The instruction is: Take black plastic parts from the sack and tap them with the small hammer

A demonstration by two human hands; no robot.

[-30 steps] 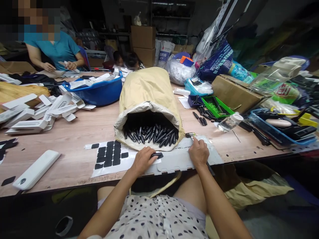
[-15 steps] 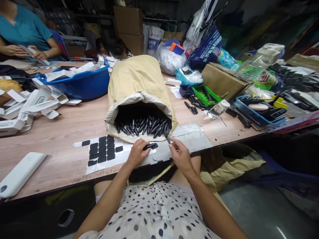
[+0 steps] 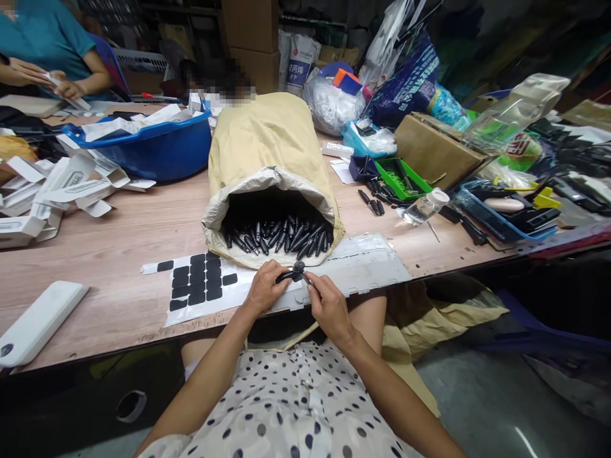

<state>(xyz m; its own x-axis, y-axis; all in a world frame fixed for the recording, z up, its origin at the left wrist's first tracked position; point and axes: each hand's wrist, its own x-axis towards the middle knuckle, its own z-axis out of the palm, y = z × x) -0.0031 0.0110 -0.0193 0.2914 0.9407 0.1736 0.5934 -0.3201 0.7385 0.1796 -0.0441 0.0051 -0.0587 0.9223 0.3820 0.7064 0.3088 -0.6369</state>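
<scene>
My left hand (image 3: 265, 287) is closed around a slim black plastic part (image 3: 285, 276), whose end sticks out to the right. My right hand (image 3: 331, 308) pinches the stem of a small dark piece with a round head (image 3: 299, 266). That head meets the end of the black part, just before the sack's mouth. Fingers partly cover both pieces, so their exact kind cannot be made out. A tan woven sack (image 3: 267, 140) lies with its opening towards me, and many pointed black pieces (image 3: 286, 235) fill its mouth. Beneath my hands is a grey board (image 3: 372, 264).
A sheet of black stickers (image 3: 198, 280) lies left of my left hand, and a white oblong device (image 3: 45, 324) farther left. Behind stand a blue basin (image 3: 157, 156) and folded white boxes (image 3: 71, 191). To the right are a green tray (image 3: 403, 181) and a bottle (image 3: 424, 207). A co-worker (image 3: 52, 51) handles a box.
My right hand has moved left, bringing the round-headed piece from beside the sack's edge onto the part in my left hand. The view has shifted slightly.
</scene>
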